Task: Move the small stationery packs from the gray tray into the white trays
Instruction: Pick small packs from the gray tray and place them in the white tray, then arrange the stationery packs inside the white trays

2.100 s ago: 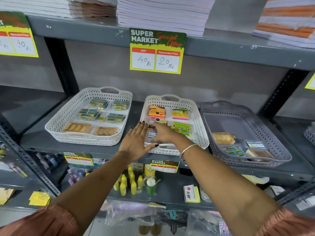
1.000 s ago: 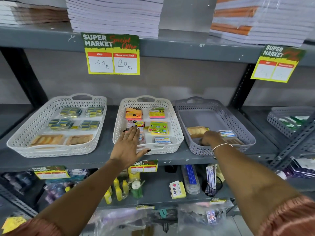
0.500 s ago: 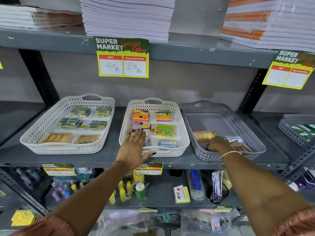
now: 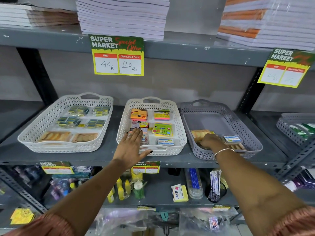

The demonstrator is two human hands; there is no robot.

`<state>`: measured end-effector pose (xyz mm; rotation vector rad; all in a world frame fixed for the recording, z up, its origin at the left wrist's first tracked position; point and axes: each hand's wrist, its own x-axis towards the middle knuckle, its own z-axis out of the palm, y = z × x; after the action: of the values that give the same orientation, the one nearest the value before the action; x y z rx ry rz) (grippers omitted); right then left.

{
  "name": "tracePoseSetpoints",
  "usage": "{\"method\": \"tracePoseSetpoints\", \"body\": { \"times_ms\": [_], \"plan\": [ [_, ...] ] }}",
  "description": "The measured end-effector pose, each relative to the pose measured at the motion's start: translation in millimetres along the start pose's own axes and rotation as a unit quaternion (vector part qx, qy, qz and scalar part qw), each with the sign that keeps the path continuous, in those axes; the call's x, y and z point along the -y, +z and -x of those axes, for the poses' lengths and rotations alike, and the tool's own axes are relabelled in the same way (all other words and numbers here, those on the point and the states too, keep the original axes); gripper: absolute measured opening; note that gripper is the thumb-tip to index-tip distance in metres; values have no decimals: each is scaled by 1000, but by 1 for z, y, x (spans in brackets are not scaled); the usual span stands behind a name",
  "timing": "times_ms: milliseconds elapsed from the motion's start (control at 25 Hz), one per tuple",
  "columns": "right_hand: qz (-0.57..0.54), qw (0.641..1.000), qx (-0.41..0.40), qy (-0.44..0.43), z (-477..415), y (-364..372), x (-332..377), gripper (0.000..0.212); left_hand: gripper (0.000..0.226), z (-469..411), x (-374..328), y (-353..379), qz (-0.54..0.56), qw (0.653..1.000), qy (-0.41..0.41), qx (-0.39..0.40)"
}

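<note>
On the middle shelf stand three perforated trays. The gray tray (image 4: pixel 201 109) on the right holds a tan pack (image 4: pixel 197 133), a clear box with a blue-white label (image 4: pixel 232 138) and a brown pack (image 4: pixel 237 147) at its front. My right hand (image 4: pixel 210 140) is down inside the gray tray's front, fingers curled over packs there; what it grips is hidden. My left hand (image 4: pixel 131 144) lies flat, fingers spread, over the front rim of the middle white tray (image 4: pixel 179 133), which holds colourful sticky-note packs (image 4: pixel 162 129). The left white tray (image 4: pixel 30 135) holds dark eraser packs and tan packs.
Stacks of notebooks (image 4: pixel 122 16) fill the upper shelf, with yellow price cards (image 4: pixel 118 56) hanging from its edge. Another gray tray (image 4: pixel 289 126) sits at far right. The lower shelf carries glue bottles (image 4: pixel 121 189), pens and small packs. Slotted steel uprights (image 4: pixel 250 89) frame the bays.
My right hand left the middle white tray, moved right into the gray tray and settled on the packs at its front. My left hand stayed on the middle tray's front rim.
</note>
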<state>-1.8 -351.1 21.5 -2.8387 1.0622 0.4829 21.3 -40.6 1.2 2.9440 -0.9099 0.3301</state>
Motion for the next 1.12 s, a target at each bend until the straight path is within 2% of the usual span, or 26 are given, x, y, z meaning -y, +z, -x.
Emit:
{"method": "tracePoseSetpoints", "body": {
  "times_ms": [160, 360, 480, 640, 800, 880, 960, 1120],
  "plan": [
    [68, 995, 57, -35, 6, -13, -7, 46, 110, -1, -1, 1, -3, 1000, -1, -8],
    [131, 986, 36, -96, 14, -10, -8, 49, 110, -1, 1, 3, -6, 1000, 2, -19],
    [118, 984, -6, -137, 12, -8, -8, 47, 109, 0, 0, 2, -5, 1000, 6, -22],
    [54, 976, -1, -213, 7, -5, -18, 46, 110, -1, 2, -1, 2, 1000, 8, -25],
    [22, 977, -19, -212, 17, -20, -28, 54, 104, 2, 16, -7, -11, 1000, 23, -13],
    [-14, 981, -30, -190, 25, -42, -25, 61, 99, 10, 43, -13, -21, 1000, 14, -16],
    [-23, 980, -54, -190, 38, -69, 2, 54, 97, 26, 91, -21, -32, 999, -25, -30],
    [-77, 954, -121, -261, 64, -97, 113, 45, 97, 70, 199, -33, -51, 993, -99, -22]
  ]
}}
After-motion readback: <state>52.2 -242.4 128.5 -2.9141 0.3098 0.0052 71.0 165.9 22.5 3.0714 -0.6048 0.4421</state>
